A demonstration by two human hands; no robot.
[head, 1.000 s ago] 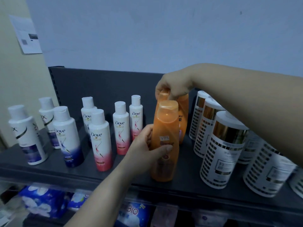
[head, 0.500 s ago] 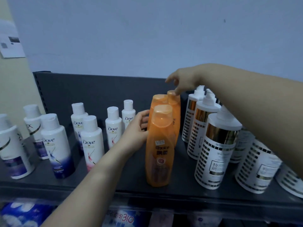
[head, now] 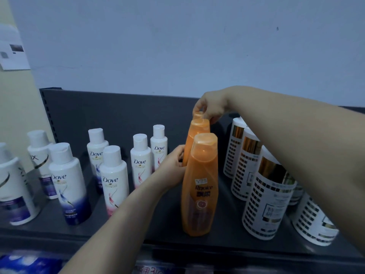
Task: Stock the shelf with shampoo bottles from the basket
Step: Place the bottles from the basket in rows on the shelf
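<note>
Three orange shampoo bottles stand in a row from front to back on the dark shelf [head: 138,224]. The front bottle [head: 200,184] stands free, label facing me. My left hand [head: 173,167] reaches in from the lower left, its fingers curled against the left side of the middle bottle [head: 194,135]. My right hand [head: 211,107] comes over from the right and pinches the cap of the rear bottle [head: 197,115] with its fingertips. Most of the rear bottle is hidden behind the middle one. The basket is out of view.
Several white Dove bottles [head: 113,180] stand left of the orange row, with white bottles of another brand [head: 13,190] at the far left. White and gold pump bottles [head: 266,198] crowd the right, under my right forearm. Packaged goods [head: 29,264] lie on the shelf below.
My right hand has dropped from above the bottles onto the rear bottle's cap. My left hand stays at the middle bottle's side, fingers now more curled.
</note>
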